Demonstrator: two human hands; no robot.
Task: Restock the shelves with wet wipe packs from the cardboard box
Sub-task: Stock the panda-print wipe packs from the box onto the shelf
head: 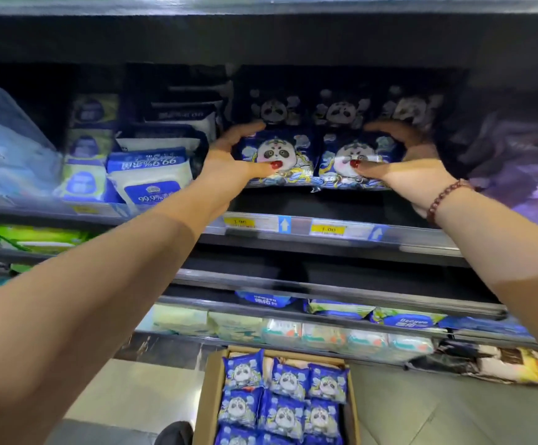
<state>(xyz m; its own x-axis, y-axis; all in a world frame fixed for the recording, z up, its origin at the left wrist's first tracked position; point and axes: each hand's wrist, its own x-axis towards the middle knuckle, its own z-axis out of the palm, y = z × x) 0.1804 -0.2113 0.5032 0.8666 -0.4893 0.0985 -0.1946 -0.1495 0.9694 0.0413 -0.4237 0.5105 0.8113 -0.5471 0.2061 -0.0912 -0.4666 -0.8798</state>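
Two blue panda-print wet wipe packs stand side by side at the front of the upper shelf (341, 242). My left hand (232, 162) grips the left pack (277, 155), thumb on its face and fingers over its top edge. My right hand (402, 162) grips the right pack (357, 155) the same way. Behind them, more panda packs (341, 110) stand in a dim row at the back. On the floor below, an open cardboard box (208, 396) holds several more panda packs (280, 399).
White-and-blue wipe packs (149, 175) fill the shelf to the left. Purple packaging (518, 162) crowds the right end. Yellow price tags (238, 222) line the shelf edge. Lower shelves (325, 326) carry other wipe packs. A dark shoe (174, 433) shows next to the box.
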